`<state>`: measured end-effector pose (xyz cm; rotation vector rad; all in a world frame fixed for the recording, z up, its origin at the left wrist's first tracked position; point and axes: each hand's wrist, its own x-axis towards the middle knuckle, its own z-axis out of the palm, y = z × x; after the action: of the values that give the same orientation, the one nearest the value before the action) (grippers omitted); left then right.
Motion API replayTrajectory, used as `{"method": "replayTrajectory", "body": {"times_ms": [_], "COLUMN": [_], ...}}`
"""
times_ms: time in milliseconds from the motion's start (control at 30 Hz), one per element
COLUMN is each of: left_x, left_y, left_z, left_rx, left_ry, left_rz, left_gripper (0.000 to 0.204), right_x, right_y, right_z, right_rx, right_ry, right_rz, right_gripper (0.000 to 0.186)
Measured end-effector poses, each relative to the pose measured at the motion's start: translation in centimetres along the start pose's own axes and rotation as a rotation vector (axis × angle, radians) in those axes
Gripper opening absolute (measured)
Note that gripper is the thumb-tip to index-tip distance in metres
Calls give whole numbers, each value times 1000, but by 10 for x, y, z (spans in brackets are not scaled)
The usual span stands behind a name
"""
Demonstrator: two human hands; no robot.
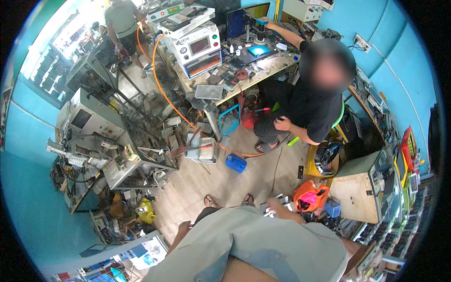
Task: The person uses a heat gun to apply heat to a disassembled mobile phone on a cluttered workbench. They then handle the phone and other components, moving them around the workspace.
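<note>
My left hand (184, 228) hangs low beside my grey-green shirt (202, 242). Its fingers are small and partly hidden, and whether it holds anything is unclear. On the other side, my right hand (277, 207) reaches in front of my body, close to some flat white and dark pieces (284, 201). Blur hides whether its fingers touch or grip them. Between the two hands, my sandalled feet (211, 202) stand on the wood-patterned floor (181, 199).
A person in black (314, 105) sits at a cluttered workbench (263, 70), one hand at a microscope (260, 30). Another person (123, 23) stands far left. A blue container (236, 163), white bin (206, 151), orange bag (310, 196) and wooden-sided cabinet (355, 190) stand around the floor.
</note>
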<state>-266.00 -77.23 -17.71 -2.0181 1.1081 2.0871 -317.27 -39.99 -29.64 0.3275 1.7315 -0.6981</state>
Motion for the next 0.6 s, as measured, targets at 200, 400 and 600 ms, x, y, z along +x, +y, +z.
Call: {"method": "replayTrajectory", "body": {"times_ms": [200, 400, 600], "left_x": [52, 40, 10], "left_y": [-14, -25, -26], "left_z": [-36, -25, -5], "left_rx": [58, -447, -568], "left_ry": [-195, 6, 50], "left_rz": [138, -276, -314], "left_gripper": [45, 55, 52], "right_x": [-42, -18, -42], "right_y": [-157, -342, -633], "right_z": [43, 18, -12], "right_rx": [50, -414, 283], "right_ry": [116, 192, 195], "right_rz": [-170, -913, -778], "right_gripper": [20, 25, 17]}}
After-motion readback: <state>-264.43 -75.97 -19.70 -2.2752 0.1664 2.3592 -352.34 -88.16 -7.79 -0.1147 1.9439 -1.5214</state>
